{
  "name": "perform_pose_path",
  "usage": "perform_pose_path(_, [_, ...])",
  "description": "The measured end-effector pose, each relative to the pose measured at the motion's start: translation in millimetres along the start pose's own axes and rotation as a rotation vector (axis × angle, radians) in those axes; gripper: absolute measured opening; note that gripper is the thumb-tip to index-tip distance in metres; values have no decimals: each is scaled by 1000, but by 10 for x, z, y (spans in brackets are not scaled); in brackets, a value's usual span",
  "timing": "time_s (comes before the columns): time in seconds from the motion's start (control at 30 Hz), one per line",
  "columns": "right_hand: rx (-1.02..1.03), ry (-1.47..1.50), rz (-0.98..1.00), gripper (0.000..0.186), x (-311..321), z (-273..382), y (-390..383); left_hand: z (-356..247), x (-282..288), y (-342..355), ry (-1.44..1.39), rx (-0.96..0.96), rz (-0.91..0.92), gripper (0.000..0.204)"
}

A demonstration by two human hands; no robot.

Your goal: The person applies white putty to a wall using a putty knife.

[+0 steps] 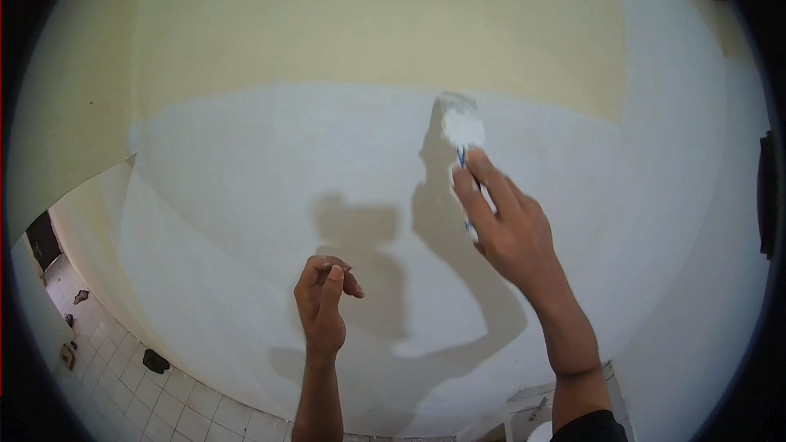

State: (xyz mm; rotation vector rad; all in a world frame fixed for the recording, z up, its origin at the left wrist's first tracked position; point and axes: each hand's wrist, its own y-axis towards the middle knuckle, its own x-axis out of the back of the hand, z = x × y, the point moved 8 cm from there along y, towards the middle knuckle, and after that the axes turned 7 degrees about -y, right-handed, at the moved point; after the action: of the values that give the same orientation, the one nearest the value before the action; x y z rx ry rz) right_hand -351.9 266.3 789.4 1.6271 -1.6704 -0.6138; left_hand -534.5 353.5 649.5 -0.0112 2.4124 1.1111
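Observation:
My right hand [514, 229] grips a paintbrush [464, 128] by its blue and white handle, fingers stretched along it. White paint coats the brush head, whose bristle end is on the wall [368, 127] or very close to it, just below the border between the white lower area and the cream upper area. Lower and to the left, my left hand [323, 299] is raised in front of the white area, fingers curled in toward the thumb. I see nothing in it. Both arms cast shadows on the wall.
Pale tiles [180, 421] cover the floor at lower left, where a dark lump [155, 361] lies by the wall's foot. A white rounded object [540, 432], partly cut off, is at the lower right. A dark fixture [767, 196] is on the right wall.

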Motion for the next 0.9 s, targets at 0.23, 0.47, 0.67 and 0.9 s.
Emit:
perform_pose_path(0.23, [129, -15, 151, 27, -391, 470, -164, 16, -63, -60, -112, 24, 92, 12])
perform_pose_path(0.47, [79, 45, -22, 27, -468, 340, 394, -123, 134, 28, -111, -31, 33, 12])
perform_pose_path(0.67, [207, 186, 284, 30, -722, 1048, 279, -139, 433, 14, 9, -15, -69, 22])
perform_pose_path(0.9, [114, 108, 27, 28, -719, 710, 596, -231, 556, -5, 15, -37, -109, 22])
